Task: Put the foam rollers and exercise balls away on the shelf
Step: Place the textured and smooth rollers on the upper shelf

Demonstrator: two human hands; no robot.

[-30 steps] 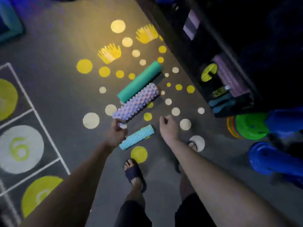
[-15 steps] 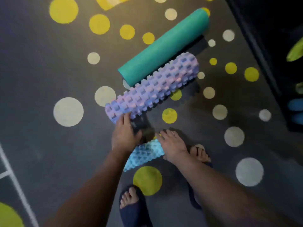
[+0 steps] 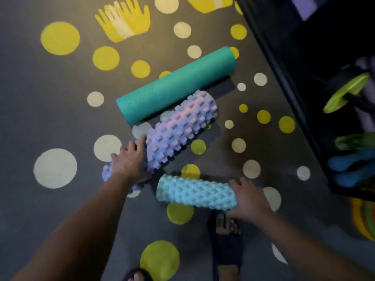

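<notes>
Head view. I see the left hand [image 3: 129, 161] gripping the near end of the purple knobbed roller [image 3: 178, 128], fingers curled over its top. The roller's far end lies just beside the smooth teal roller [image 3: 176, 84], which rests on the spotted floor [image 3: 50, 98]. The right hand [image 3: 249, 197] grips the right end of the pale blue ridged roller [image 3: 194, 192], fingers wrapped round it. This roller looks raised off the floor, though blur leaves that uncertain. The dark shelf [image 3: 304, 57] stands at the right edge, with blue dumbbells [image 3: 349, 169] in a lower compartment. A sandalled foot [image 3: 226, 240] shows below the pale blue roller.
</notes>
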